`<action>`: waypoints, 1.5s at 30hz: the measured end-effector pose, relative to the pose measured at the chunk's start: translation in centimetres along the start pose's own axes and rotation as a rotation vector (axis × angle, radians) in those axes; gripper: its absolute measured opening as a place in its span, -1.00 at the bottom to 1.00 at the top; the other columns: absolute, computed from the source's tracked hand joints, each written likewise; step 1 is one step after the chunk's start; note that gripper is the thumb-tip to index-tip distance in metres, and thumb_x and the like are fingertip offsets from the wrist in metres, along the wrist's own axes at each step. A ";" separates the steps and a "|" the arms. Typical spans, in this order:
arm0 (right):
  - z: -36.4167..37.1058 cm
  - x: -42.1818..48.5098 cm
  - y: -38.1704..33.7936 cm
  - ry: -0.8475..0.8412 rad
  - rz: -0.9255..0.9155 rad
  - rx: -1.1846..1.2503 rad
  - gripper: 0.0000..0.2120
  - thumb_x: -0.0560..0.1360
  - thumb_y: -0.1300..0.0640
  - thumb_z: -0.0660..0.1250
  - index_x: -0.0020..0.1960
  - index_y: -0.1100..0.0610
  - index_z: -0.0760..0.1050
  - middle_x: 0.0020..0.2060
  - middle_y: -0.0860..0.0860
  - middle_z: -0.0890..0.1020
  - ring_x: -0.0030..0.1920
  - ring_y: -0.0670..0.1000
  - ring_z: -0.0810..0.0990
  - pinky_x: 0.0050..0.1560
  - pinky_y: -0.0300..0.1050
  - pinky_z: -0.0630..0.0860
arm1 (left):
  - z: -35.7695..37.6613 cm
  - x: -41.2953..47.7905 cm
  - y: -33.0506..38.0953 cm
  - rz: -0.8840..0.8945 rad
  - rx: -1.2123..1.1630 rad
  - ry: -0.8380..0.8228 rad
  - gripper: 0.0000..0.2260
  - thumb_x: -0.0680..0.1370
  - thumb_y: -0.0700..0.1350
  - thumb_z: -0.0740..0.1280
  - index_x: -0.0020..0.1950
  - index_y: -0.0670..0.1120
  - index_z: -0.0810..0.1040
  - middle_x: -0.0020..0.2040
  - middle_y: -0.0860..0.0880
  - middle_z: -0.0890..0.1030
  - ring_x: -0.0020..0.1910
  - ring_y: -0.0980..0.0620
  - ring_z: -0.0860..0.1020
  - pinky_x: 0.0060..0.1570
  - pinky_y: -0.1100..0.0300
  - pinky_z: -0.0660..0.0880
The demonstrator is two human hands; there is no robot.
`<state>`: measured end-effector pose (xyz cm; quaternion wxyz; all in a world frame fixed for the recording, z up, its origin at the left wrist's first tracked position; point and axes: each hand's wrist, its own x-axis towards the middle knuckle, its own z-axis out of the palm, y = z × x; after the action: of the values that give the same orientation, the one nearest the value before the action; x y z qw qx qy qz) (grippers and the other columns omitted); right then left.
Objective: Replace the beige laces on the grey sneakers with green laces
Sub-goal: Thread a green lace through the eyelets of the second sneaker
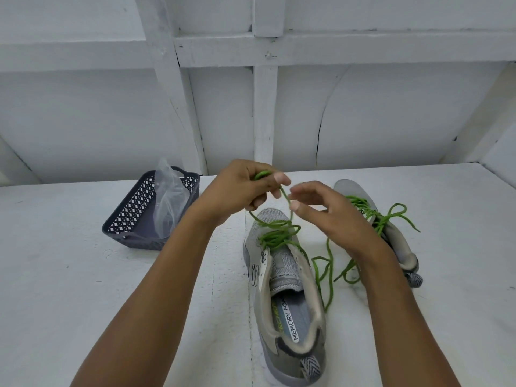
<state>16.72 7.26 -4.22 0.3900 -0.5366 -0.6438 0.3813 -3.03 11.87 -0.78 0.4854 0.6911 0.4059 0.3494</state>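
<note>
Head view: a white worktop [83, 275] runs back to a white boarded wall [391, 113]. On it, right of centre, stands the near sneaker [284, 263], grey, heel toward the person, with a green lace [276, 233] through its eyelets and bunched loosely over the tongue; just beyond and to its right lies the far sneaker [351, 191], laced in green and tied in a bow [391, 216]; no beige lace shows anywhere. Well to the left sits a dark basket [134, 208] with a clear bag [167, 202] standing in it; what the bag holds I cannot tell. Above the near sneaker's toe the left hand [240, 188] grips a small loop of the lace, fingers curled round it; the right hand [329, 210] is beside it, thumb and forefinger either side of the strand dropping from that loop, other fingers loosely spread; whether it truly pinches the strand I cannot tell. More green lace trails on the worktop between the sneakers, partly hidden by the right forearm. Judging by this, tying the second bow is the step in hand, and the task is near its end. The small loop could slip from the left fingers if the right hand tugs the strand; the crossings look slack, so a knot tied now might sit loose; the trailing length could snag on the far sneaker and drag it.
</note>
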 end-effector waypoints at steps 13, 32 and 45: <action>-1.5 0.6 0.9 0.132 0.107 0.088 -0.63 0.68 -0.05 0.09 -0.15 0.11 0.49 -0.50 -0.11 0.32 -0.47 -0.11 0.25 -0.42 -0.25 0.23 | -3.1 0.3 -0.8 0.130 -0.167 0.302 -0.91 0.55 -0.25 0.40 0.02 -0.17 0.66 -0.29 -0.06 0.66 -0.54 0.21 0.34 -0.52 0.36 0.24; -0.7 1.0 3.2 0.105 0.335 0.465 -0.80 0.65 0.27 0.10 -0.03 0.18 0.49 -0.40 0.07 0.52 -0.49 -0.06 0.36 -0.56 -0.24 0.24 | 1.0 0.6 -3.0 0.173 0.697 -0.184 -0.77 0.53 -0.14 0.37 0.17 0.06 0.64 0.10 0.06 0.58 0.08 0.07 0.53 0.11 0.10 0.46; -0.8 0.9 3.6 0.046 0.385 0.494 -0.74 0.54 0.15 0.26 0.06 0.17 0.70 -0.36 -0.07 0.36 -0.39 -0.09 0.28 -0.42 -0.19 0.16 | 0.4 -1.0 -5.0 -0.038 -0.104 -0.499 -0.86 0.60 -0.17 0.24 -0.06 -0.23 0.50 -0.24 -0.06 0.60 -0.20 0.00 0.56 -0.04 0.12 0.46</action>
<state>18.78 8.67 -7.05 0.4437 -0.5464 -0.4090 0.5808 -4.21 11.87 -5.80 0.6121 0.7222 0.2677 0.1792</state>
